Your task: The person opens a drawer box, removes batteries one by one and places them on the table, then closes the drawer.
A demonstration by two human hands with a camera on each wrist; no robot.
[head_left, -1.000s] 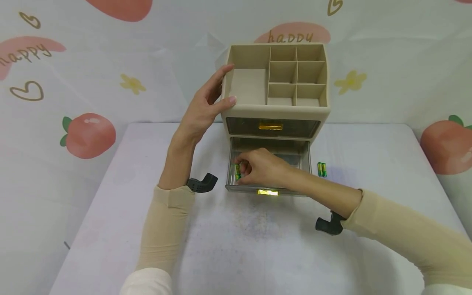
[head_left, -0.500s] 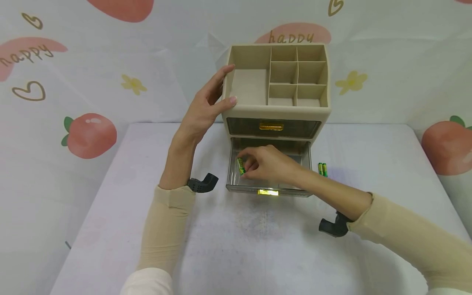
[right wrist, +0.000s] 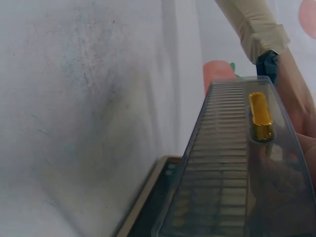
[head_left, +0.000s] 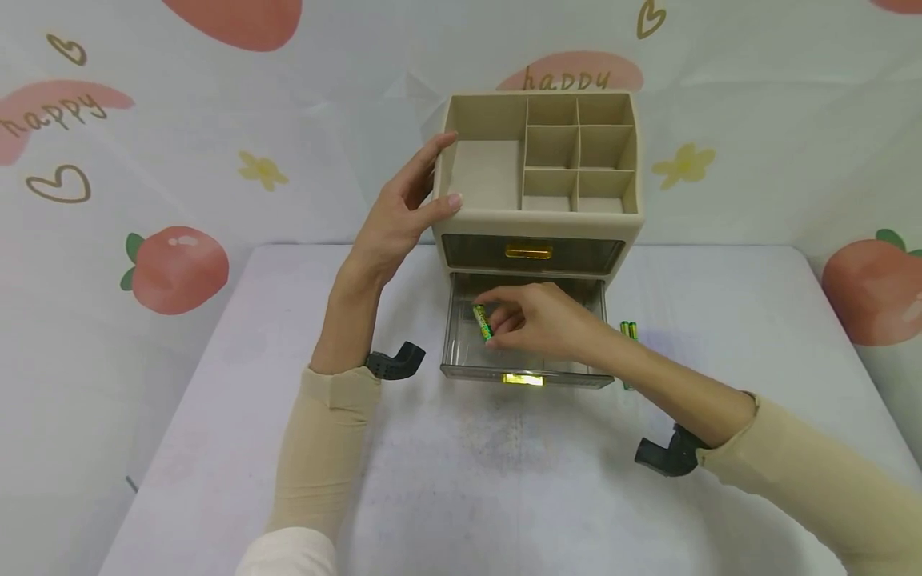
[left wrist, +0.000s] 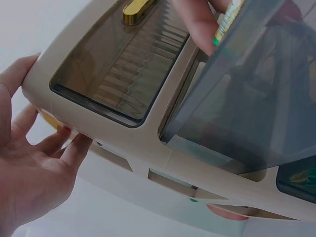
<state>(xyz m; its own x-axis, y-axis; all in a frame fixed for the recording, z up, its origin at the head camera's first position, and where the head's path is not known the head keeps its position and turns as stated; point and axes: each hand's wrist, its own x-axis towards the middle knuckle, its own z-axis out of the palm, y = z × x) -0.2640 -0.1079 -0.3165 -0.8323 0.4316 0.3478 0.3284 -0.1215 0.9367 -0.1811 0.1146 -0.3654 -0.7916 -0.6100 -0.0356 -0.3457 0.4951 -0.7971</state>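
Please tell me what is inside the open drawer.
The right hand holds a green battery in or just above the open drawer; what lies beneath that hand is hidden.

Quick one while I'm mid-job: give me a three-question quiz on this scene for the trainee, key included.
1. What is the right hand pinching?
2. True or false: the left hand is pulling a gold handle.
3. In the head view, where do the batteries on the table lie relative to the open drawer? A) left B) right C) in front

Key: 1. A green battery. 2. False; it holds the organizer's side. 3. B.
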